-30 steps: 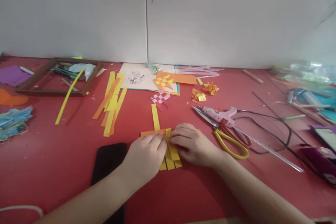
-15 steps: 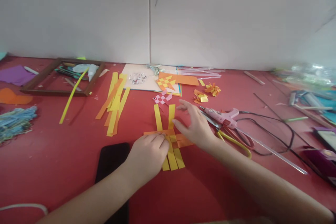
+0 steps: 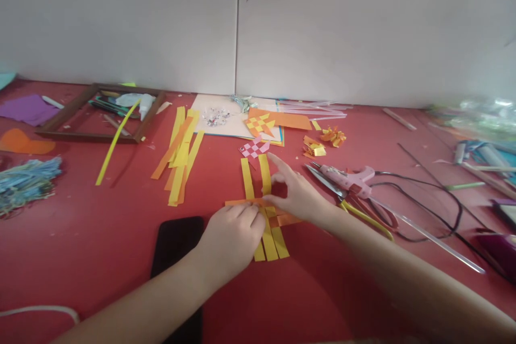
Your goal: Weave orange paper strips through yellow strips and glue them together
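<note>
A small weave of yellow paper strips and orange paper strips lies in front of me. My left hand is closed over its left side, fingers curled down on the strips and covering part of them. Two yellow strip ends stick out beyond the orange crosswise strip. My right hand is beside the right upper strip, thumb and forefinger apart in a curve; its thumb tip is close to the crossing. Just beyond the strips lies a pink woven paper fish.
Scissors and a pink glue gun with its cord lie right of my right hand. A black phone is by my left forearm. Loose strips, a brown frame and an orange-yellow woven fish lie farther back.
My right hand has come down and left toward the strips, its thumb now near the crossing. My left hand stays on the weave. The whole view has shifted slightly.
</note>
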{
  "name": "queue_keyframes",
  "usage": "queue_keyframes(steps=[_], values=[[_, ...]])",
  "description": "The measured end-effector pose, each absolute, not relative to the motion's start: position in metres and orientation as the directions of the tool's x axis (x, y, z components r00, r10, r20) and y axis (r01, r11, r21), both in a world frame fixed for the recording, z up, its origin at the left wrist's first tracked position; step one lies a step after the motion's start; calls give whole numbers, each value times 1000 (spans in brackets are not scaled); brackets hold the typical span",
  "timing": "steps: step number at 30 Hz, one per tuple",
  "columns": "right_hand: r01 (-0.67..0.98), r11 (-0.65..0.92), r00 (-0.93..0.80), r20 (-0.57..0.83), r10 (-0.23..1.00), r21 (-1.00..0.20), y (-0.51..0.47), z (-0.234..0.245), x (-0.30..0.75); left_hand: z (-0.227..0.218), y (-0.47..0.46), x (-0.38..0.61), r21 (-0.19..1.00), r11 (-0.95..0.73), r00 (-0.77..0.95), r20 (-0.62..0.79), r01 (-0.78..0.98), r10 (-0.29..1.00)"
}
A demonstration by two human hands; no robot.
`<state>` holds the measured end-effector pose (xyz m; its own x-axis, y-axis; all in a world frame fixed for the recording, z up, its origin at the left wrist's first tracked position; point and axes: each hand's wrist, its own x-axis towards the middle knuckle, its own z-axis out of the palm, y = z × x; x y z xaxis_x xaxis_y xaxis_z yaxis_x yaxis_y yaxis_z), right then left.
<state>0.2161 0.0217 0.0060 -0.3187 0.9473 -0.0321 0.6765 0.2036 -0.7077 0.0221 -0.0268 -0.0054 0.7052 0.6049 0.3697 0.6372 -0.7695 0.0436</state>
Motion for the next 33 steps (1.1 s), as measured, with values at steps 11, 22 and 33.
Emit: queue_keyframes(steps=[11, 22, 33], values=[[762, 378, -240, 313, 919, -525, 18, 8, 235, -8, -28, 23, 11, -764, 710, 361, 645, 604], [952, 204, -254, -218, 942, -230, 41, 33, 413, -3, -31, 28, 26, -749, 731, 202, 662, 652], [908, 395, -417, -202, 886, -141, 46, 29, 417, 13, -28, 32, -4, -755, 751, -91, 656, 653]])
